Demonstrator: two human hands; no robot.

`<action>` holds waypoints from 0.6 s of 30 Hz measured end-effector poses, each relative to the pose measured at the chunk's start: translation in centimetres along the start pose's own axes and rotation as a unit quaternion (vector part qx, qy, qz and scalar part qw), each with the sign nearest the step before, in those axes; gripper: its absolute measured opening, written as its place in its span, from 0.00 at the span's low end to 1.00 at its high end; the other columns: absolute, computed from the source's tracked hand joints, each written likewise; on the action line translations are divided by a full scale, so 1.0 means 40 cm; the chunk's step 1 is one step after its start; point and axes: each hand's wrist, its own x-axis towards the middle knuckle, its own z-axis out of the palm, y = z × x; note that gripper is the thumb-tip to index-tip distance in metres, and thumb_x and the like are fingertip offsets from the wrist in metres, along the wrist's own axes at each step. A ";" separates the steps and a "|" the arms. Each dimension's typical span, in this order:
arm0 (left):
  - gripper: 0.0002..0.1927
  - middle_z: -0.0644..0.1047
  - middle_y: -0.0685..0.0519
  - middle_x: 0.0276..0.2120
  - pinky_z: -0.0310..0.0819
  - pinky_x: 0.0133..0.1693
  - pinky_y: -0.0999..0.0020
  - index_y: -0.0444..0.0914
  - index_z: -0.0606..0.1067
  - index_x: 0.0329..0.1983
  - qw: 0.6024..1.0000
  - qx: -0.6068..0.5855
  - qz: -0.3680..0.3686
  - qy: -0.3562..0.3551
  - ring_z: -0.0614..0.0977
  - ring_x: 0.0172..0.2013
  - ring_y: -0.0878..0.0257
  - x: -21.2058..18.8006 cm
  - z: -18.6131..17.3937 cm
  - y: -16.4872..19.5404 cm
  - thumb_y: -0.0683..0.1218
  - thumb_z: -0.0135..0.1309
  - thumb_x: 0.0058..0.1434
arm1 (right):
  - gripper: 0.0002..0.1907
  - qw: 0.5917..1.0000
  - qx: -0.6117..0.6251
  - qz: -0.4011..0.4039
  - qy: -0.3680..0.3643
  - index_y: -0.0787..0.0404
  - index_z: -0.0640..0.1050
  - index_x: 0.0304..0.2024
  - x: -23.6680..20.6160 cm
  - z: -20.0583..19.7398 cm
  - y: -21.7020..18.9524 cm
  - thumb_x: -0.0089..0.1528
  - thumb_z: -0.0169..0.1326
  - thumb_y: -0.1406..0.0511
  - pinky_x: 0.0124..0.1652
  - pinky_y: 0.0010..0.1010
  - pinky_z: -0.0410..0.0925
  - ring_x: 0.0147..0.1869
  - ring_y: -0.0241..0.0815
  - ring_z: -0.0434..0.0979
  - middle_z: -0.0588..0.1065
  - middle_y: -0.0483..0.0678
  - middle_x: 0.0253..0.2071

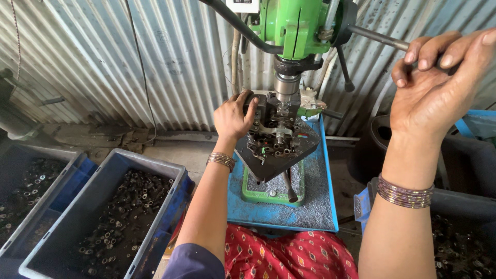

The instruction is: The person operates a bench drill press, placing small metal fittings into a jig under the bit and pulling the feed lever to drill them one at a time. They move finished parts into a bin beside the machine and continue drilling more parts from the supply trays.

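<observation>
The left hand (235, 118) reached far forward, palm down, fingers curled in a grip, forearm straight. The right hand (434, 82) was raised high at right, fingers hooked closed.

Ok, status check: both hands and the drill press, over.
Left hand on the fixture under the spindle. Right hand gripping the feed lever. Small metal parts crowd the fixture plate; nothing blocks the spindle.

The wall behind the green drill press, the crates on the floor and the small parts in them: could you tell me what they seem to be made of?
The wall looks like corrugated sheet metal: regular ribs with a dull grey sheen. The grey-blue crates appear to be moulded plastic, with matte, thick rims. The small parts look like dark metal sleeves or rings, probably steel, with glints on their rims. The right hand grips the drill's dark feed lever, seemingly metal.
</observation>
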 end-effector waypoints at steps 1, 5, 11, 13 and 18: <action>0.25 0.82 0.48 0.47 0.77 0.43 0.53 0.45 0.79 0.56 1.000 -0.001 0.002 0.002 0.84 0.44 0.47 0.000 0.000 0.000 0.64 0.45 0.68 | 0.26 1.000 0.000 0.000 0.001 0.60 0.58 0.31 0.000 -0.001 0.000 0.80 0.45 0.53 0.33 0.31 0.55 0.34 0.43 0.62 0.58 0.48 0.27; 0.25 0.82 0.48 0.47 0.77 0.43 0.53 0.46 0.79 0.56 1.000 0.002 -0.010 -0.013 0.83 0.44 0.47 0.003 -0.002 0.002 0.64 0.44 0.68 | 0.27 1.000 0.000 -0.001 0.002 0.60 0.58 0.31 -0.001 -0.003 0.000 0.80 0.45 0.53 0.32 0.31 0.55 0.34 0.43 0.62 0.58 0.48 0.27; 0.25 0.82 0.47 0.46 0.77 0.43 0.52 0.46 0.79 0.56 1.000 0.006 -0.014 -0.013 0.83 0.44 0.46 0.002 -0.003 0.003 0.64 0.44 0.68 | 0.27 1.000 0.002 0.001 0.005 0.60 0.58 0.31 -0.004 -0.005 -0.001 0.80 0.45 0.53 0.32 0.31 0.55 0.34 0.43 0.62 0.58 0.48 0.27; 0.25 0.82 0.47 0.46 0.77 0.43 0.53 0.47 0.79 0.56 1.000 0.006 -0.013 -0.012 0.83 0.44 0.46 0.002 -0.002 0.003 0.64 0.44 0.68 | 0.27 1.000 0.005 0.002 0.005 0.60 0.58 0.31 -0.006 -0.005 0.001 0.80 0.45 0.53 0.32 0.31 0.55 0.34 0.43 0.62 0.58 0.48 0.27; 0.25 0.82 0.48 0.47 0.77 0.43 0.52 0.46 0.79 0.56 1.000 0.001 -0.009 -0.008 0.83 0.44 0.46 0.003 -0.003 0.003 0.64 0.44 0.68 | 0.27 1.000 0.005 0.003 0.010 0.60 0.58 0.31 -0.010 -0.009 0.000 0.80 0.45 0.53 0.32 0.31 0.55 0.35 0.43 0.62 0.58 0.48 0.27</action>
